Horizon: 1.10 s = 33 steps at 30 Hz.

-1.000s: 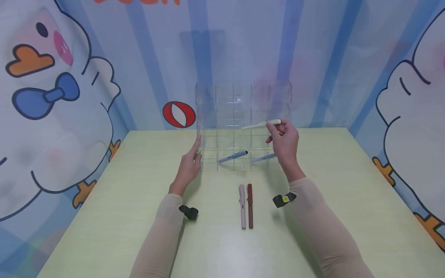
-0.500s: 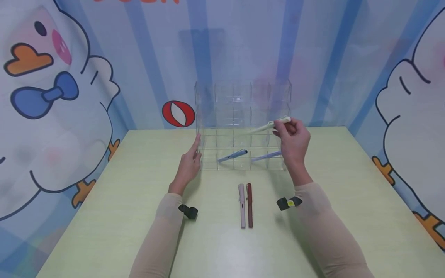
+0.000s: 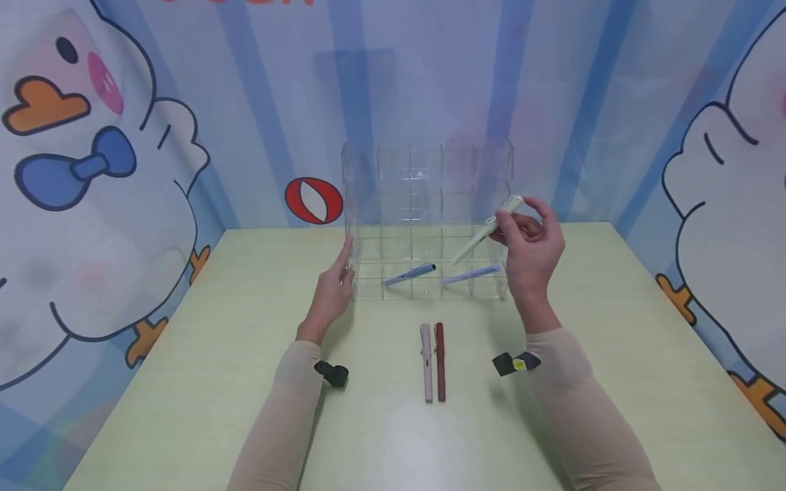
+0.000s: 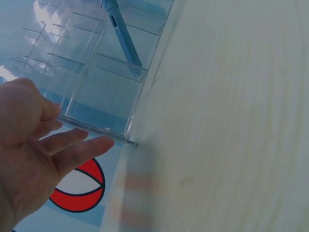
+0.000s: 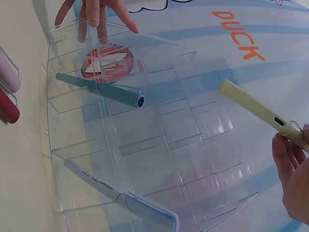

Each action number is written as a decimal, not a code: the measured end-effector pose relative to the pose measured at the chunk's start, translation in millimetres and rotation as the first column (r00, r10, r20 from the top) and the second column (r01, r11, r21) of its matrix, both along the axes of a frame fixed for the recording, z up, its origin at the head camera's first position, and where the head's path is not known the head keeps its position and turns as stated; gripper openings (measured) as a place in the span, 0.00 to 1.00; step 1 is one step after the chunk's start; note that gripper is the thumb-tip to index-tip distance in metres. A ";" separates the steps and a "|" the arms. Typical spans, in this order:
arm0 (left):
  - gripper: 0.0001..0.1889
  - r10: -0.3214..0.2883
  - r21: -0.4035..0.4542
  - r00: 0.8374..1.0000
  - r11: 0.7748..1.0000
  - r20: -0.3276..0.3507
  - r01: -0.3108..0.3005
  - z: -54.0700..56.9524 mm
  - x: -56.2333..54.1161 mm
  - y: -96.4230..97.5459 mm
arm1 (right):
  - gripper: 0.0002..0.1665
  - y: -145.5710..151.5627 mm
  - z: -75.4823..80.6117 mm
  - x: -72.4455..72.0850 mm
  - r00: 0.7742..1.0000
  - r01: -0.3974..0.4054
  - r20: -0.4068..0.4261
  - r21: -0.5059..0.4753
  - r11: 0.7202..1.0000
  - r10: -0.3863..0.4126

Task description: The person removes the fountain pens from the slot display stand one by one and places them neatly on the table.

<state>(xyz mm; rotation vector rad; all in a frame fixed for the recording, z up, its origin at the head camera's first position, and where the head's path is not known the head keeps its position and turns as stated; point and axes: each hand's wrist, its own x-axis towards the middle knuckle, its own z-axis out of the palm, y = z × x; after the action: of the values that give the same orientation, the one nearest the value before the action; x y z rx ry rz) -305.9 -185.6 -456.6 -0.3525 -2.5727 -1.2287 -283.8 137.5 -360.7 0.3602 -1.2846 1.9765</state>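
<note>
My right hand (image 3: 535,256) pinches a pale green pen (image 3: 482,237) near its clip end. The pen slants down and left in front of a clear acrylic rack (image 3: 396,260) with several compartments. In the right wrist view, the far end of the pale green pen (image 5: 251,102) points at the rack. Fingers straight, my left hand (image 3: 331,296) rests against the rack's left side wall; in the left wrist view its fingertips (image 4: 104,143) lie along that wall. A blue pen (image 3: 410,275) and a light purple pen (image 3: 471,275) lie slanted in bottom-row compartments.
On the table (image 3: 184,382) in front of the rack, a pale pink pen (image 3: 427,368) and a dark red pen (image 3: 440,365) lie side by side. Behind stands a striped backdrop (image 3: 430,82) with cartoon ducks.
My right hand has moved right and slightly down with the pale green pen, whose free end has swung from nearly level to pointing more steeply downward. My left hand stays at the rack's side.
</note>
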 end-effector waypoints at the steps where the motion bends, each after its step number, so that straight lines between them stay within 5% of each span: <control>1: 0.38 0.002 -0.004 1.000 1.000 0.001 -0.002 -0.6 -0.4 0.0 | 0.23 0.8 0.3 0.8 1.000 -0.007 0.001 0.001 1.000 0.007; 12: 0.38 0.003 -0.015 1.000 1.000 -0.021 -0.004 -1.9 -1.4 -0.7 | 0.25 12.1 12.6 12.2 0.982 -0.125 0.141 -0.015 0.992 0.126; 22: 0.38 0.008 -0.018 0.999 1.000 -0.032 -0.009 -3.3 -2.0 0.2 | 0.25 22.5 21.9 25.4 0.951 -0.209 0.255 0.103 0.972 0.177; 33: 0.37 0.008 -0.006 1.000 1.000 -0.016 -0.008 -1.8 -1.9 0.5 | 0.25 28.1 30.1 33.9 0.873 -0.316 0.459 0.273 0.909 0.166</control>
<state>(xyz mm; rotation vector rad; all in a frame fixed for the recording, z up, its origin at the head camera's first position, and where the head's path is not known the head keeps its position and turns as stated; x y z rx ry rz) -307.8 -185.1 -458.4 -0.3515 -2.5625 -1.2114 -249.9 165.5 -330.6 0.2706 -1.9630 2.1158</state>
